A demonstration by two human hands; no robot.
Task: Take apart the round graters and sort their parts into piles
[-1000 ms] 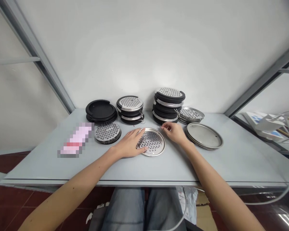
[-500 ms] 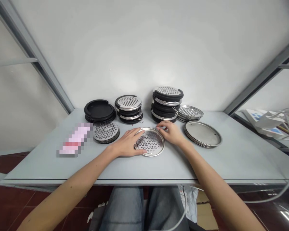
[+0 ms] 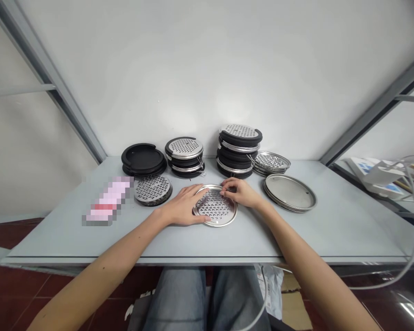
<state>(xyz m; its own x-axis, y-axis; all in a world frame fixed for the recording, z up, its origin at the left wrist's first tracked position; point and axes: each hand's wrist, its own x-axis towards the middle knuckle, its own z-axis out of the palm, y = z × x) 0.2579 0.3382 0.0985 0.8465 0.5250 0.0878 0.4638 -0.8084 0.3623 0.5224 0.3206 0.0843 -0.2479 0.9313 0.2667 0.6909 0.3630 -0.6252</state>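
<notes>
A round perforated steel disc with a raised rim lies flat on the grey table in front of me. My left hand presses on its left side, with the thumb along the lower rim. My right hand sits at the upper right of the disc, its bunched fingertips on the rim and plate. Whether those fingers pinch something small is hidden. The disc's left edge lies under my left hand.
Along the wall stand stacks of black-ringed steel graters, black rings, perforated discs and plain steel lids. A pixelated pink object lies at the left. A grey cable hangs at the right.
My right hand has moved left and inward, from beside the disc's upper rim onto the disc. My left hand has stayed on the disc, and the view has shifted slightly.
</notes>
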